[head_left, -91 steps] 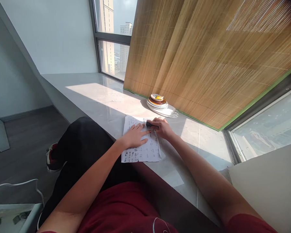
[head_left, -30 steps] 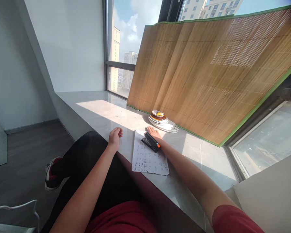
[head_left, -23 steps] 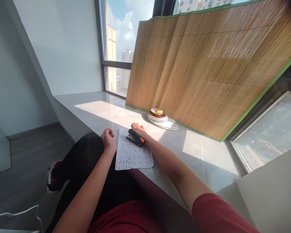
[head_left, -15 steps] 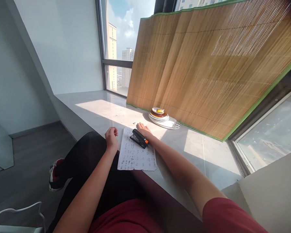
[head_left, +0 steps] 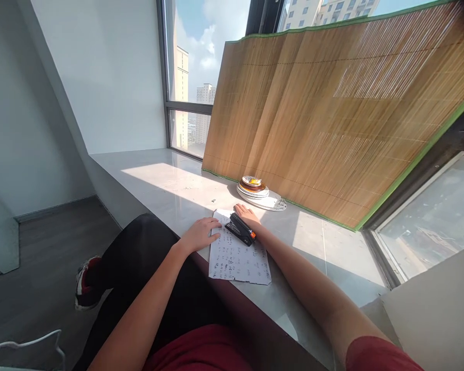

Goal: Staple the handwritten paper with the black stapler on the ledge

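A sheet of handwritten paper lies on the pale window ledge, its near end at the ledge's front edge. On top of it rests a black stapler with an orange part at its near end. My left hand is at the paper's left edge, fingers stretched out and apart, holding nothing. My right hand lies flat by the paper's far right corner, just beyond the stapler, which hides part of it. The fingers of my right hand point away from me.
Stacked plates in white and brown, with a small yellow item on top, stand beyond my right hand. A bamboo mat with green edging leans against the window. Small bits lie on the ledge.
The paper and stapler have shifted to the right, along with my right hand. My left hand has moved right and opened from a loose fist. The camera view has tilted slightly.
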Demonstrator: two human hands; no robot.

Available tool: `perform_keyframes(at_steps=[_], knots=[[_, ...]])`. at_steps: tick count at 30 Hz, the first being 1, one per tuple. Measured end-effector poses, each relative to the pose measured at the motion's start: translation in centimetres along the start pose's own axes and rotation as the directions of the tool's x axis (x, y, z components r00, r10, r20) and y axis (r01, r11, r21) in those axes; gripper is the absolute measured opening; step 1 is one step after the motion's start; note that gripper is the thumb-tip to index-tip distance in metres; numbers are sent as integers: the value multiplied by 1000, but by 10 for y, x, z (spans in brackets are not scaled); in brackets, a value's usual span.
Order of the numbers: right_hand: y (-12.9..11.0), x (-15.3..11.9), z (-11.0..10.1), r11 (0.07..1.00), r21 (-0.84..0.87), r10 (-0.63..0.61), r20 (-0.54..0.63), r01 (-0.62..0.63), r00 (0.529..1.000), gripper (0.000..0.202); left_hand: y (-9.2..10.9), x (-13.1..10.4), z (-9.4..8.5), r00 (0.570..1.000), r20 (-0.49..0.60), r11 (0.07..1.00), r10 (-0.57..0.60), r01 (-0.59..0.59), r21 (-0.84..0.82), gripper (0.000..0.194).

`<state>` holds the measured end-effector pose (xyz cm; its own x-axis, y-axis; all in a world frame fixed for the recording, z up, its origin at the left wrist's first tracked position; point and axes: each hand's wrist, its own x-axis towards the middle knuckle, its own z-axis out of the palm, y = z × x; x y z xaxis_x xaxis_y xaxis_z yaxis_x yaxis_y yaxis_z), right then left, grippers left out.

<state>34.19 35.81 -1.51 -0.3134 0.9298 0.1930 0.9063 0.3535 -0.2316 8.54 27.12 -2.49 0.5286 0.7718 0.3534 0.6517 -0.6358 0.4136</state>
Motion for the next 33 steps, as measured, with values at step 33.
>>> perform_keyframes(at_steps=[33], knots=[[5,-103,-21,806,577,262,-547,132,795,38,13,0,-9,990,28,991,-135,135,-4,47]])
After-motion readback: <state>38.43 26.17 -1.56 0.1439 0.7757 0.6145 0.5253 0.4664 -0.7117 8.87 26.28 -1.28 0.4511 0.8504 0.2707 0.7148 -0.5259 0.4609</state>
